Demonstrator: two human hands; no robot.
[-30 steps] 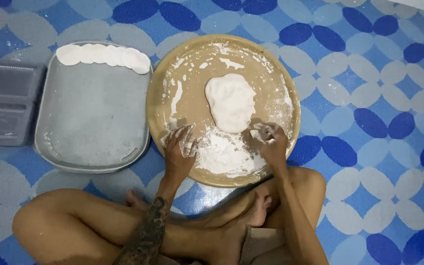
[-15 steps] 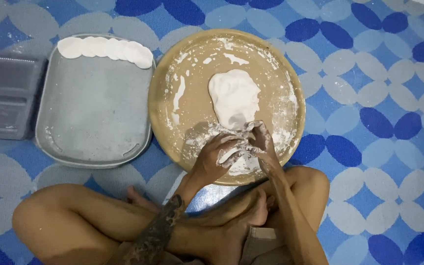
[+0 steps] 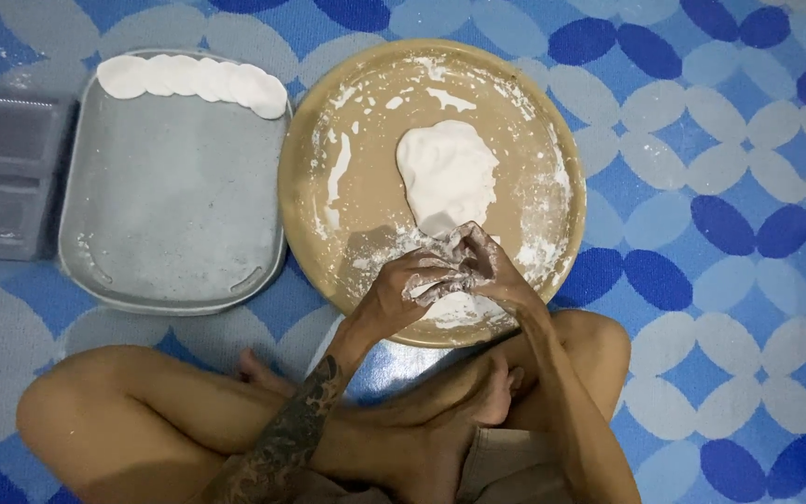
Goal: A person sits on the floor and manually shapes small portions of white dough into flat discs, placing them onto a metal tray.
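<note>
Left hand (image 3: 403, 294) and right hand (image 3: 489, 271) pressed together over near edge of round floured tray (image 3: 328, 252); fingers curled shut on a small dough piece, mostly hidden. Main dough lump (image 3: 447, 175) lies just beyond the grip, long axis pointing away, right hand nearer.

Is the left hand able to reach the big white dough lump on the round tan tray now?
Probably yes. The left hand is over the round tan tray, just below the big white dough lump, with nothing between them. It is pressed against the right hand.
</note>
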